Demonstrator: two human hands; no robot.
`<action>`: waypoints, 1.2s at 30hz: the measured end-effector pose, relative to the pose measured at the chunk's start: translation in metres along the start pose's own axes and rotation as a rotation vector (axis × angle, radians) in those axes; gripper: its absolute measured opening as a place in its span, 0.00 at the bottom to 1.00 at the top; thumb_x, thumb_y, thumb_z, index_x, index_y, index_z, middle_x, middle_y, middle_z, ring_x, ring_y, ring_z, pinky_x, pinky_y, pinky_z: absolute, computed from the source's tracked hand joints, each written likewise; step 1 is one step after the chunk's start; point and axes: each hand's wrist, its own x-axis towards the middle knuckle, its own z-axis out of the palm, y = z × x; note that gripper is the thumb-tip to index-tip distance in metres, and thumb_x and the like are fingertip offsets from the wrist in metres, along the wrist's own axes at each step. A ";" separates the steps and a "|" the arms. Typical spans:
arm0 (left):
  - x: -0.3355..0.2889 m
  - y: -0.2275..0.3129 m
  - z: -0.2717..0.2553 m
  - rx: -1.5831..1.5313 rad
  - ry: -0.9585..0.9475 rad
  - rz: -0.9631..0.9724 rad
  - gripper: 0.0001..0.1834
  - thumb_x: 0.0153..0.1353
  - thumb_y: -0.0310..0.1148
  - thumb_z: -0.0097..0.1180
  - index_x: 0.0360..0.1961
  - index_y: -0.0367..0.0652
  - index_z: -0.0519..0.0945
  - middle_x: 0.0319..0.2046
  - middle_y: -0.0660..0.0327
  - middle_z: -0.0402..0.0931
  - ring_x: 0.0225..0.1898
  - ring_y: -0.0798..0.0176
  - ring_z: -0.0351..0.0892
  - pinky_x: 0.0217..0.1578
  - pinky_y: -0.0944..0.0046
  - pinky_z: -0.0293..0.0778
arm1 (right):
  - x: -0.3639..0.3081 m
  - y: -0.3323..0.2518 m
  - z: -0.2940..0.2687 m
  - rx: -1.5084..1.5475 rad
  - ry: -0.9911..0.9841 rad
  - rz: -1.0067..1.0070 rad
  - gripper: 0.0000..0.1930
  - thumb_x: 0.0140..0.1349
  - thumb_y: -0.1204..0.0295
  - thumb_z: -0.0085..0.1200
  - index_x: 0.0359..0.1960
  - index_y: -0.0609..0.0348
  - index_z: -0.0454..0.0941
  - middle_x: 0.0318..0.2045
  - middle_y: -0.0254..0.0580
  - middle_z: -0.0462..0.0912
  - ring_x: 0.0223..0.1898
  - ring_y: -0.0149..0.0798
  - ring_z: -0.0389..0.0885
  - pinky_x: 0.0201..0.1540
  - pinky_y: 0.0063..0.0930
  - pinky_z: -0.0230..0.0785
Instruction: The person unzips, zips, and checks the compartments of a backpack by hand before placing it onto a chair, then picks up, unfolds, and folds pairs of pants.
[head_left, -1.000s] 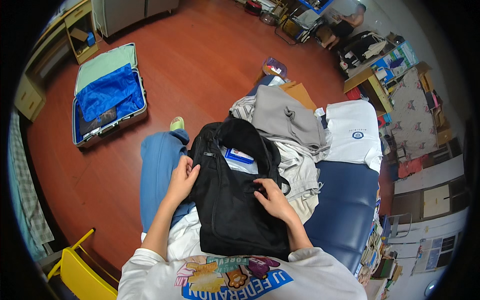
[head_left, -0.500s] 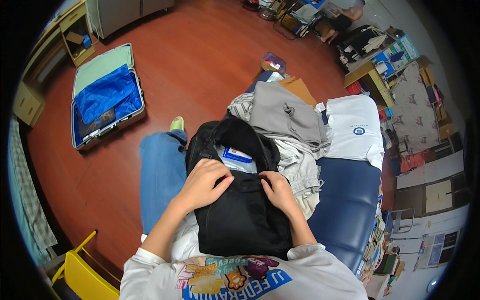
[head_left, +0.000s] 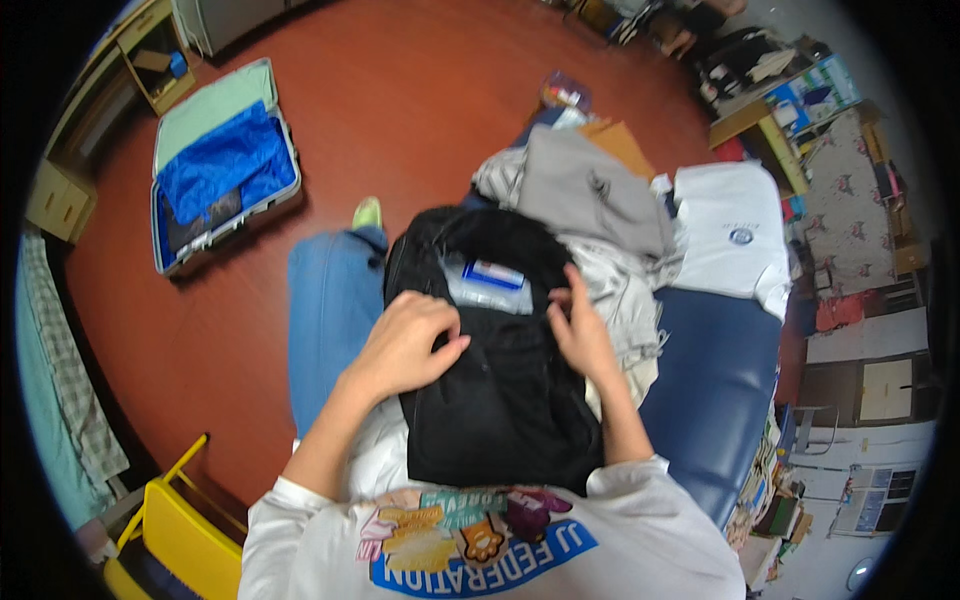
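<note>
A black backpack [head_left: 500, 400] lies across my lap, its top gaping. Inside the opening sit a clear plastic pouch [head_left: 500, 294] and a blue-and-white flat item [head_left: 493, 275]. My left hand [head_left: 412, 345] is closed on the left side of the backpack's opening, fingers curled over its edge. At the right edge of the opening, my right hand [head_left: 583, 328] has its fingers apart, close to the black fabric and holding nothing visible. Grey folded clothing [head_left: 595, 185] and crumpled pale clothing [head_left: 625, 310] lie just beyond the backpack on the right.
A dark blue padded bench [head_left: 710, 370] runs along my right, with a white T-shirt [head_left: 730, 225] on it. An open suitcase [head_left: 225, 170] holding blue fabric lies on the red floor at far left. A yellow chair [head_left: 190, 535] stands at near left.
My right hand has come off the backpack's edge, its fingers now raised and spread. My left hand keeps its place on the bag. The whole view has shifted slightly.
</note>
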 end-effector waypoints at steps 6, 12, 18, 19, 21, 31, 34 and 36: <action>-0.007 -0.005 -0.004 -0.016 -0.035 -0.061 0.10 0.56 0.34 0.63 0.27 0.39 0.78 0.29 0.54 0.78 0.39 0.47 0.76 0.48 0.54 0.69 | 0.010 0.001 0.001 0.104 0.038 0.025 0.32 0.67 0.74 0.54 0.70 0.61 0.55 0.49 0.56 0.82 0.44 0.52 0.84 0.49 0.39 0.75; -0.005 0.000 -0.004 0.084 -0.150 -0.042 0.09 0.57 0.35 0.63 0.26 0.42 0.79 0.28 0.56 0.79 0.38 0.53 0.79 0.46 0.57 0.69 | 0.005 -0.005 0.025 0.246 -0.105 0.022 0.30 0.67 0.75 0.54 0.69 0.63 0.57 0.52 0.60 0.80 0.51 0.52 0.82 0.54 0.38 0.74; 0.032 0.001 0.026 0.273 -0.007 0.096 0.10 0.57 0.37 0.64 0.32 0.41 0.81 0.36 0.54 0.81 0.39 0.49 0.80 0.50 0.54 0.70 | 0.021 0.006 0.051 0.065 -0.179 -0.085 0.31 0.66 0.71 0.55 0.69 0.65 0.59 0.62 0.61 0.71 0.65 0.55 0.70 0.68 0.39 0.61; 0.033 -0.006 0.032 0.274 -0.006 0.099 0.10 0.57 0.37 0.64 0.32 0.41 0.81 0.36 0.54 0.81 0.39 0.49 0.80 0.50 0.54 0.70 | 0.027 0.010 0.057 0.050 -0.192 -0.094 0.31 0.66 0.70 0.55 0.69 0.66 0.59 0.63 0.62 0.70 0.66 0.56 0.67 0.69 0.39 0.59; 0.028 -0.015 0.041 0.397 -0.145 0.103 0.12 0.57 0.39 0.64 0.34 0.41 0.83 0.34 0.53 0.82 0.41 0.50 0.81 0.53 0.55 0.70 | 0.036 0.019 0.064 0.036 -0.202 -0.102 0.32 0.66 0.69 0.55 0.68 0.67 0.59 0.64 0.62 0.68 0.68 0.58 0.65 0.69 0.39 0.58; 0.001 -0.027 0.035 0.449 -0.222 -0.028 0.16 0.55 0.43 0.65 0.30 0.39 0.85 0.30 0.55 0.83 0.40 0.53 0.82 0.55 0.58 0.68 | 0.043 0.006 0.076 -0.283 -0.210 -0.005 0.33 0.63 0.63 0.58 0.66 0.63 0.62 0.55 0.59 0.74 0.58 0.59 0.71 0.61 0.52 0.61; 0.012 -0.023 0.039 0.530 -0.274 -0.015 0.14 0.53 0.42 0.66 0.29 0.41 0.84 0.29 0.56 0.83 0.39 0.55 0.82 0.54 0.61 0.68 | 0.040 0.009 0.073 -0.265 -0.258 0.029 0.34 0.63 0.61 0.58 0.67 0.62 0.62 0.57 0.57 0.73 0.61 0.58 0.70 0.65 0.56 0.55; 0.022 -0.024 0.045 0.739 -0.429 -0.029 0.13 0.53 0.42 0.65 0.32 0.44 0.86 0.33 0.58 0.84 0.42 0.58 0.82 0.54 0.62 0.65 | 0.039 0.010 0.074 -0.284 -0.266 0.019 0.33 0.64 0.60 0.57 0.67 0.61 0.62 0.59 0.56 0.73 0.62 0.57 0.69 0.66 0.59 0.52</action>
